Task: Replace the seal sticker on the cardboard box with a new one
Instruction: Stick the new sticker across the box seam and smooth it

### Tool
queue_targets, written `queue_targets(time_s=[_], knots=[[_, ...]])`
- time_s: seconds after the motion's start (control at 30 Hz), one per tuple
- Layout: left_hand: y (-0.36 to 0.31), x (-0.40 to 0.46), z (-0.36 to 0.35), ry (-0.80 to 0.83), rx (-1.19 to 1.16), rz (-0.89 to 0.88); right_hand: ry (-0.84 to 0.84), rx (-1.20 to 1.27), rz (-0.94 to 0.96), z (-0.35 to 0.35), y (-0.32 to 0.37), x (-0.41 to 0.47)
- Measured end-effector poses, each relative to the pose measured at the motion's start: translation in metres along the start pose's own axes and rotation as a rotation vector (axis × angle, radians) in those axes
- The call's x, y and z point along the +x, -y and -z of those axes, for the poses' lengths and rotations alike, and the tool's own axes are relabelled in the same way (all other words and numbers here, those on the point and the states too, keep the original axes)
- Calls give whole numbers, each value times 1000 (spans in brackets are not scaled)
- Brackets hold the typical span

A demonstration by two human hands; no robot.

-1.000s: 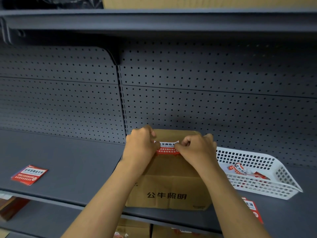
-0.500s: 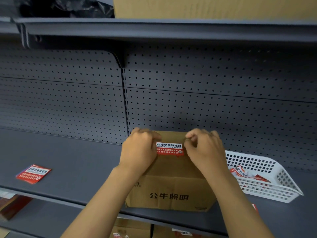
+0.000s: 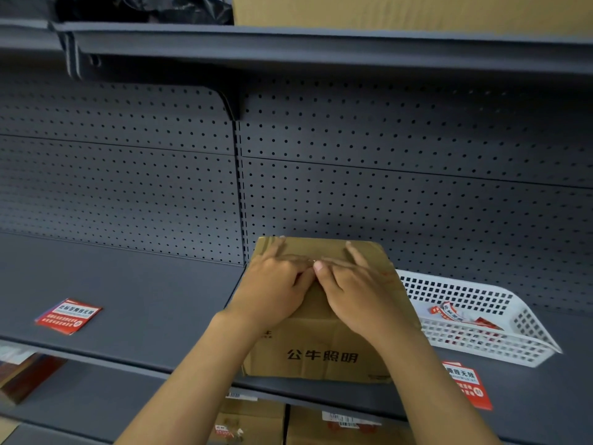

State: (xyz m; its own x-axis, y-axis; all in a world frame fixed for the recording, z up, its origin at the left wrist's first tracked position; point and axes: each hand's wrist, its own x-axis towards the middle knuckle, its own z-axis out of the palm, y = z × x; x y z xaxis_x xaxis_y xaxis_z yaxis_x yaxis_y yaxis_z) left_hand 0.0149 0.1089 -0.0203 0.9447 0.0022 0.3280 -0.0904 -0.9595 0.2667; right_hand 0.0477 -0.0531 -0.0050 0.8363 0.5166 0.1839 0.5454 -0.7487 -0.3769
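A brown cardboard box [image 3: 321, 351] with black printed characters stands on the grey shelf [image 3: 144, 303]. My left hand [image 3: 276, 284] and my right hand [image 3: 356, 290] lie flat on the box top, fingers spread, thumbs meeting at the middle. The red and white seal sticker on the top is hidden under my hands. A stack of red and white stickers [image 3: 69, 315] lies on the shelf to the left.
A white perforated plastic basket [image 3: 500, 342] with crumpled used stickers [image 3: 452, 311] sits right of the box. Another red sticker sheet [image 3: 467, 385] lies at the shelf edge on the right. Cardboard boxes [image 3: 337, 425] stand on the shelf below. A pegboard wall [image 3: 385, 187] runs behind.
My hands went from pinching the sticker's two ends to lying flat over it. The sticker, visible before, is now covered by my palms and fingers.
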Motion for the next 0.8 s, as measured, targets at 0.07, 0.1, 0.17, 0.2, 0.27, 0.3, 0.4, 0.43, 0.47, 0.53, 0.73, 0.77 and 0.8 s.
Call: queue_targets(time_s=[0.07, 0.1, 0.17, 0.2, 0.27, 0.3, 0.4, 0.43, 0.47, 0.53, 0.73, 0.77, 0.8], knots=[[3, -1, 2, 14, -8, 42, -10, -55, -31, 5, -1, -4], [5, -2, 3, 20, -12, 57, -18, -78, -45, 7, -3, -5], [9, -3, 5, 24, -26, 72, -45, -102, -74, 8, -8, -5], [11, -4, 6, 25, -36, 76, -57, -105, -84, 8, -11, -5], [12, -5, 7, 29, -37, 79, -59, -85, -97, 6, -17, -3], [12, -5, 7, 27, -39, 77, -56, -74, -101, 5, -17, -3], [13, -3, 4, 13, -64, 61, -88, -101, -68, 6, -14, -4], [12, -2, 3, 7, -68, 49, -96, -110, -54, 7, -11, -4], [9, -1, 3, -7, -67, 26, -88, -99, -44, 7, -8, -5], [3, -1, 3, -40, -64, -27, -42, -18, -24, 5, -2, -5], [7, -2, -7, 57, -68, -37, 28, 30, -28, 1, 8, -9], [7, -4, -3, 66, -61, -23, 25, 2, -47, 4, 7, -11], [6, -7, 1, 73, -60, -9, 18, -33, -69, 6, 6, -13]])
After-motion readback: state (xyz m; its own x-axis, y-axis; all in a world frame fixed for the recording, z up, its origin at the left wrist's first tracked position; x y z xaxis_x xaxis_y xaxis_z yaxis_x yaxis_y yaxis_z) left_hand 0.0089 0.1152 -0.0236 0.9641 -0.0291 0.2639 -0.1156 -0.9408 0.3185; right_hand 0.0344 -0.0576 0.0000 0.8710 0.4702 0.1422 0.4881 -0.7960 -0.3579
